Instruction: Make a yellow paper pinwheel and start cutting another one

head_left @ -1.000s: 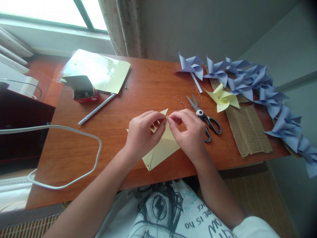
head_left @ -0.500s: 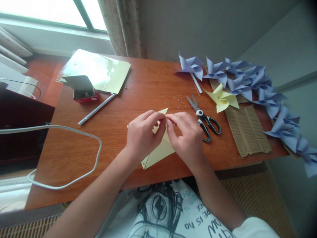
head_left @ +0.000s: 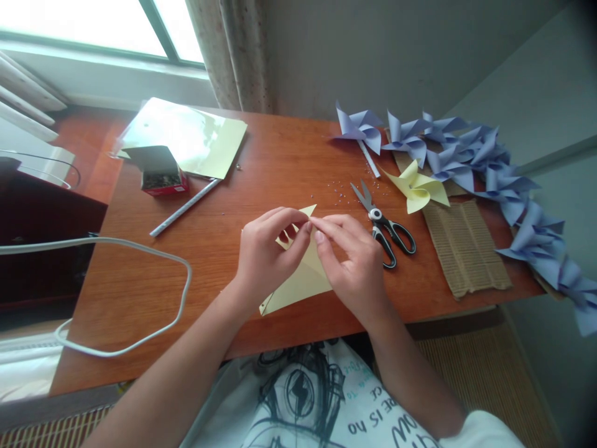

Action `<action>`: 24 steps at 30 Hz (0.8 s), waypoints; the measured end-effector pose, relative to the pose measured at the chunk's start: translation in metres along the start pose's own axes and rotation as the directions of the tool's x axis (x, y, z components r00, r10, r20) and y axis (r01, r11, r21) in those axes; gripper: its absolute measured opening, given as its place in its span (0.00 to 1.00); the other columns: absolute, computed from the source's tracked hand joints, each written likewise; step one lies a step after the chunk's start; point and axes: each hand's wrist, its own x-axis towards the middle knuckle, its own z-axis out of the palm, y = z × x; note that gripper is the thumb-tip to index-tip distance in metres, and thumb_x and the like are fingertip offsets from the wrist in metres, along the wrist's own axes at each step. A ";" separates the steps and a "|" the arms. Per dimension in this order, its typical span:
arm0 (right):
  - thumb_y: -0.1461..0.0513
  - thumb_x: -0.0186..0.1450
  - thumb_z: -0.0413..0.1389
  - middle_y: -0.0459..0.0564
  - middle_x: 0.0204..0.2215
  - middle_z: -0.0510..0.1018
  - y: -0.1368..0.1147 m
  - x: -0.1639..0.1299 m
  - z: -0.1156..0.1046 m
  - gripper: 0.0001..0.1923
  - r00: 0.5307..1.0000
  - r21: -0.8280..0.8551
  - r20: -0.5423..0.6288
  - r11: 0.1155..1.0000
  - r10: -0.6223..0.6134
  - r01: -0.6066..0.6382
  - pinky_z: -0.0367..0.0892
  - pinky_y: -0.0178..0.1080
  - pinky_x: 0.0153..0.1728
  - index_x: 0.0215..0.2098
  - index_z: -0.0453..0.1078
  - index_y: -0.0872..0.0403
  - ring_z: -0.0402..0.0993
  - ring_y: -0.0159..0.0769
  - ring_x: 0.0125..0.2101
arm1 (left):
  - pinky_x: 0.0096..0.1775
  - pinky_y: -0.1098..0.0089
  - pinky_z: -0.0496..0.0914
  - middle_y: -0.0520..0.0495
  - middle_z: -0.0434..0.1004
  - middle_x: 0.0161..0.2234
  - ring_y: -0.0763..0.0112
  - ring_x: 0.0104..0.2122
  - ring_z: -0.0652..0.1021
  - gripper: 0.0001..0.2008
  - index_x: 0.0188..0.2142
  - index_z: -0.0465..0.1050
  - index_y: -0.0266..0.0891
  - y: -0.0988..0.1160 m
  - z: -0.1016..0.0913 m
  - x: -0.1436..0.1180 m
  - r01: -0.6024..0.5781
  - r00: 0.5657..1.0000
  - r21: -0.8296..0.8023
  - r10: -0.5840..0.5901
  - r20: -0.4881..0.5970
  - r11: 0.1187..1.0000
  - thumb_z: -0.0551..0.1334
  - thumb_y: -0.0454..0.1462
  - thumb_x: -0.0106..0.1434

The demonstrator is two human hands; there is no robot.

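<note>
A sheet of pale yellow paper (head_left: 298, 283), with a cut line and a small hole near its lower left corner, is at the table's front edge under my two hands. My left hand (head_left: 273, 242) pinches thumb and forefinger together above the sheet. Its other fingers curl under, with yellow paper showing between them. Against those fingertips, the forefinger of my right hand (head_left: 352, 255) meets the same spot, its thumb just below. What the fingertips pinch is too small and covered to make out. Black-handled scissors (head_left: 385, 224) lie partly open just beyond my right hand.
At right are a yellow pinwheel (head_left: 417, 186), corrugated cardboard (head_left: 466, 249) and several purple pinwheels (head_left: 485, 149). A red box (head_left: 163, 180) of small dark pieces, a rolled paper stick (head_left: 184, 208) and yellow sheets in plastic (head_left: 186, 134) sit at left. A white cable (head_left: 184, 292) loops nearby.
The sheet's lower left corner has shifted slightly left. My fingertips have moved a little left, and my right forefinger now reaches straighter to the left fingertips.
</note>
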 end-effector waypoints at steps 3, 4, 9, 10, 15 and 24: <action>0.65 0.72 0.53 0.53 0.42 0.81 0.000 0.001 -0.003 0.14 1.000 0.019 0.015 1.000 0.022 -0.022 0.74 0.46 0.47 0.50 0.78 0.51 0.78 0.41 0.44 | 0.29 0.73 0.70 0.50 0.77 0.27 0.74 0.25 0.74 0.05 0.32 0.76 0.38 -0.002 0.000 0.000 0.040 0.999 -0.030 -0.040 0.019 0.999 0.64 0.36 0.65; 0.65 0.72 0.53 0.53 0.42 0.82 0.000 0.001 -0.003 0.14 1.000 0.018 0.019 1.000 0.023 -0.023 0.74 0.46 0.47 0.50 0.78 0.51 0.78 0.41 0.44 | 0.29 0.73 0.70 0.50 0.77 0.27 0.74 0.25 0.74 0.06 0.32 0.76 0.38 -0.003 0.000 0.000 0.045 0.999 -0.037 -0.044 0.022 0.998 0.64 0.36 0.65; 0.65 0.71 0.53 0.53 0.41 0.81 -0.001 0.001 -0.005 0.13 0.999 0.035 0.033 0.999 0.040 -0.041 0.74 0.45 0.47 0.49 0.78 0.52 0.78 0.41 0.44 | 0.29 0.74 0.70 0.50 0.77 0.27 0.75 0.25 0.74 0.06 0.32 0.76 0.37 -0.003 0.000 0.001 0.061 0.998 -0.063 -0.059 0.036 0.996 0.63 0.35 0.65; 0.65 0.71 0.53 0.53 0.41 0.81 -0.001 0.001 -0.006 0.13 0.998 0.046 0.037 0.998 0.045 -0.047 0.74 0.45 0.47 0.49 0.78 0.52 0.78 0.41 0.44 | 0.29 0.74 0.70 0.50 0.77 0.27 0.75 0.25 0.74 0.06 0.32 0.76 0.37 -0.003 0.000 0.001 0.060 0.998 -0.062 -0.058 0.037 0.996 0.63 0.35 0.65; 0.65 0.70 0.55 0.50 0.40 0.82 0.005 0.006 -0.008 0.10 0.994 0.170 0.072 0.981 0.083 -0.094 0.74 0.42 0.46 0.44 0.79 0.50 0.79 0.38 0.43 | 0.30 0.73 0.69 0.51 0.75 0.25 0.75 0.25 0.73 0.05 0.31 0.76 0.37 0.000 -0.001 0.001 0.041 0.998 -0.050 -0.038 0.050 0.998 0.62 0.32 0.64; 0.60 0.65 0.62 0.47 0.34 0.81 0.031 0.009 0.002 0.03 0.938 0.509 0.183 0.788 0.293 -0.346 0.76 0.40 0.41 0.36 0.75 0.51 0.79 0.36 0.35 | 0.31 0.73 0.69 0.52 0.74 0.25 0.75 0.26 0.73 0.06 0.31 0.75 0.38 0.003 -0.002 0.002 -0.015 0.995 -0.060 0.021 0.099 0.998 0.62 0.31 0.64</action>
